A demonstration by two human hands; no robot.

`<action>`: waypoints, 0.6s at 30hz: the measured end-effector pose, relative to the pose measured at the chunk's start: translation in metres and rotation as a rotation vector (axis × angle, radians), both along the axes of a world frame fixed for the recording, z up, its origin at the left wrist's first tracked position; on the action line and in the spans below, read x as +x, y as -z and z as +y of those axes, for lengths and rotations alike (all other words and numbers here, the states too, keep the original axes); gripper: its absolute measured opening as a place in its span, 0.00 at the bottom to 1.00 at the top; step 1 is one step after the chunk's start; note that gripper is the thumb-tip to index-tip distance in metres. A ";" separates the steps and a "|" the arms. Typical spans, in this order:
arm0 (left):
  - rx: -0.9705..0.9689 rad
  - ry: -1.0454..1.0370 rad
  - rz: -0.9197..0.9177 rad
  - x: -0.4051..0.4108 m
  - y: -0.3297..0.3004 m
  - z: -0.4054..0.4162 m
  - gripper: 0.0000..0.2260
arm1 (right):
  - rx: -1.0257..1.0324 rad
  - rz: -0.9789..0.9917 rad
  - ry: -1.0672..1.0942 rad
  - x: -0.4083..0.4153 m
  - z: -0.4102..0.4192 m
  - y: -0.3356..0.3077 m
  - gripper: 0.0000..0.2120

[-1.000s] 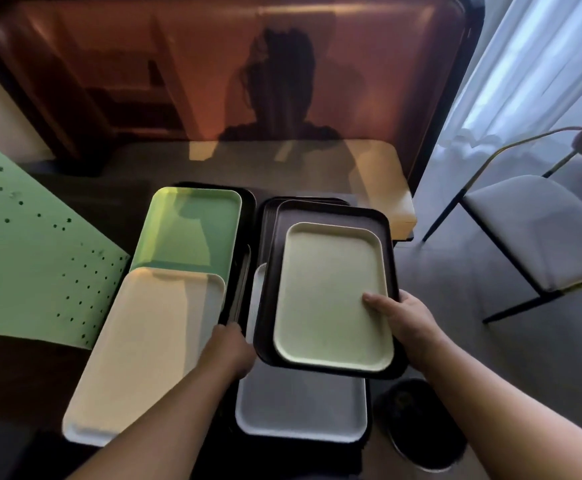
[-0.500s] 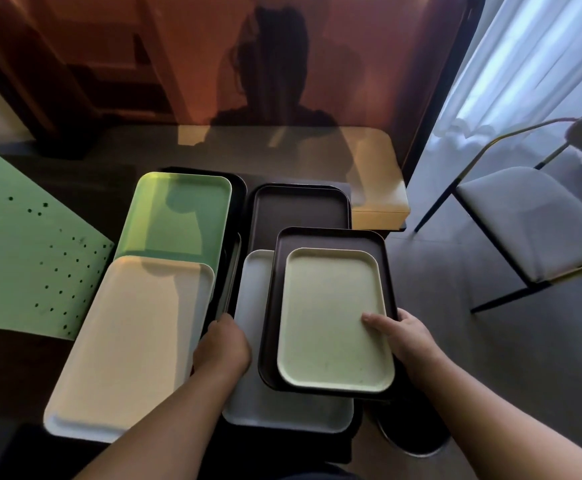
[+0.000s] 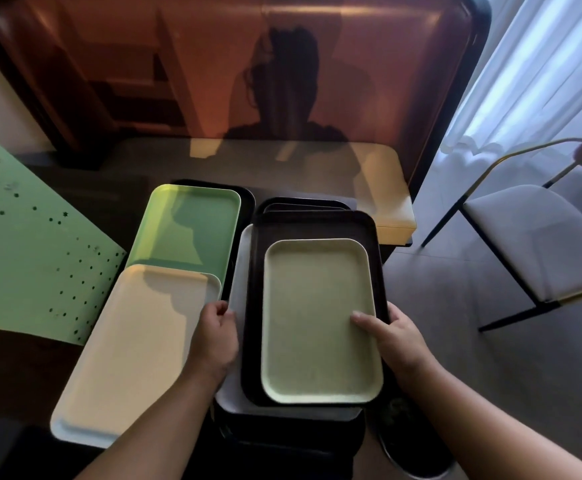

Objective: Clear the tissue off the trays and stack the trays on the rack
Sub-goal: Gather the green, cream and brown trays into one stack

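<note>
- Between both hands, a dark brown rectangular plastic tray (image 3: 315,226) carrying a pale green rectangular tray (image 3: 319,320) is lying with its long axis running away from the person, over a grey tray (image 3: 239,271).
- Right hand (image 3: 391,336) is gripping their right edge, thumb pressing the pale tray.
- Left hand (image 3: 215,336) is sitting at the left edge, fingers curled; whether it grips is unclear.

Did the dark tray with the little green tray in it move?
Yes. The dark tray slid away from the person, covering more of the brown tray behind it.
</note>
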State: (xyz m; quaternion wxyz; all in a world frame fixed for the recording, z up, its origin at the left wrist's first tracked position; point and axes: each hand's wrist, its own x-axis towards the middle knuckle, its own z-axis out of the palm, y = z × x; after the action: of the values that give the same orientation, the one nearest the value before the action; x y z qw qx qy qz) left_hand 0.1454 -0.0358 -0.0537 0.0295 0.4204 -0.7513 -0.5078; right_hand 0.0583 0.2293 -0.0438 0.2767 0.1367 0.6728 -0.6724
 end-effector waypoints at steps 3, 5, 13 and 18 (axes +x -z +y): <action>0.131 -0.031 0.107 -0.007 -0.007 -0.008 0.08 | -0.016 0.077 -0.071 -0.006 -0.007 -0.015 0.09; 0.262 -0.061 0.176 -0.012 -0.013 -0.010 0.10 | -0.044 0.062 -0.066 -0.010 -0.014 -0.021 0.08; 0.802 -0.061 0.295 -0.024 -0.040 -0.019 0.26 | -0.086 0.011 -0.060 -0.019 -0.035 -0.029 0.07; 0.706 0.163 0.136 -0.028 -0.052 -0.024 0.25 | 0.120 0.049 -0.039 -0.017 -0.043 -0.016 0.11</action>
State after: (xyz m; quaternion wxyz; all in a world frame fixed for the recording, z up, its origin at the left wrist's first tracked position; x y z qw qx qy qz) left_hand 0.1170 -0.0599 -0.0014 -0.1079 0.3087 -0.5571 -0.7634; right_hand 0.0412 0.1860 -0.0276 0.2646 0.1233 0.7209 -0.6286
